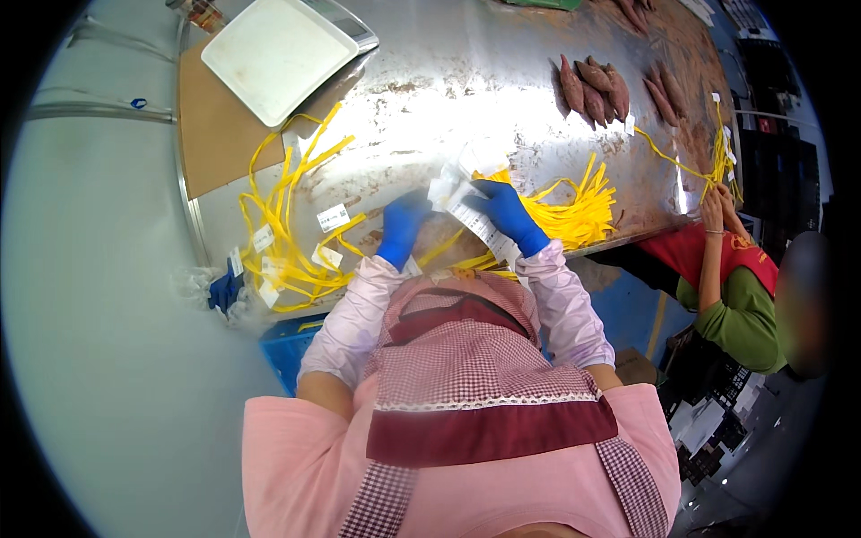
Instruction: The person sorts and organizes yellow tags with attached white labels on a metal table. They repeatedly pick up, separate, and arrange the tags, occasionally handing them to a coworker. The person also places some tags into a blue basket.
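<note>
My right hand [508,215], in a blue glove, is closed on a strip of white printed labels [479,224] that hangs toward the table's near edge. Close by on the left, my left hand [404,226], also blue-gloved, has its fingers pinched at the strip's upper end; the fingertips are partly blurred. Beside my right hand lies a thick bundle of yellow straps [578,211], fanned out to the right. Left of my left hand, loose yellow straps [285,193] spread over the metal table [404,108], several with a white label [333,218] attached.
A scale with a white tray [280,58] stands on brown cardboard [211,117] at the far left. Sweet potatoes [594,90] lie in piles at the far right. At the right edge, a co-worker's hands [715,208] handle yellow straps. A blue crate [278,354] sits below the table edge.
</note>
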The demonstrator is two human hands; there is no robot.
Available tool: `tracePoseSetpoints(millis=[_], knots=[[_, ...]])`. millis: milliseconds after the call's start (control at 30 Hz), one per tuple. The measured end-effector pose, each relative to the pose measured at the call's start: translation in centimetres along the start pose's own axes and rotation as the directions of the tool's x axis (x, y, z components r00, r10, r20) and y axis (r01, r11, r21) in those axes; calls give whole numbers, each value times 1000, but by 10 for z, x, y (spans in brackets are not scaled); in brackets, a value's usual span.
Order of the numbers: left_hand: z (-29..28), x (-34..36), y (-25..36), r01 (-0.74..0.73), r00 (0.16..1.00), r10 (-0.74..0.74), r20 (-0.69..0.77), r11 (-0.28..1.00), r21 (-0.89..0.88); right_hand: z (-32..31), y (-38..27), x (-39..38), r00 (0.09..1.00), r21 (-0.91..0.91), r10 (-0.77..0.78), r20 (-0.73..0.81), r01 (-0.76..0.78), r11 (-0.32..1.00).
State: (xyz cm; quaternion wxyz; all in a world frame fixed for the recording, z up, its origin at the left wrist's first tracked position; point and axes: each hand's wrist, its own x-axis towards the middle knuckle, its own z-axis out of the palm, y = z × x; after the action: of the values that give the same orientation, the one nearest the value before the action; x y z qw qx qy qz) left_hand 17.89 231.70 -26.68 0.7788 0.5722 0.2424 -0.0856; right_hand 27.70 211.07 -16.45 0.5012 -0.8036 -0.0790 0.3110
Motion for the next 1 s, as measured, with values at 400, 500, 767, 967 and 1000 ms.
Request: tracePoseSetpoints(millis=[400, 500, 767, 967, 1000], knots=[[10, -27, 40, 68, 998, -68, -4, 998, -8, 10, -38, -3, 997, -236, 58, -53, -69, 969], [8, -25, 36, 5, 1000, -6, 15, 998, 66, 12, -36, -1, 997, -237, 44, -66, -58, 970], [4, -24, 34, -161, 985, 132, 114, 938, 308, 7, -40, 9, 999, -382, 3, -41, -19, 924], [4, -23, 37, -156, 983, 110, 145, 917, 367, 6, -39, 12, 999, -408, -13, -32, -2, 913], [4, -22, 38, -142, 984, 103, 144, 944, 297, 6, -39, 12, 1000, -411, -12, -28, -1, 912]])
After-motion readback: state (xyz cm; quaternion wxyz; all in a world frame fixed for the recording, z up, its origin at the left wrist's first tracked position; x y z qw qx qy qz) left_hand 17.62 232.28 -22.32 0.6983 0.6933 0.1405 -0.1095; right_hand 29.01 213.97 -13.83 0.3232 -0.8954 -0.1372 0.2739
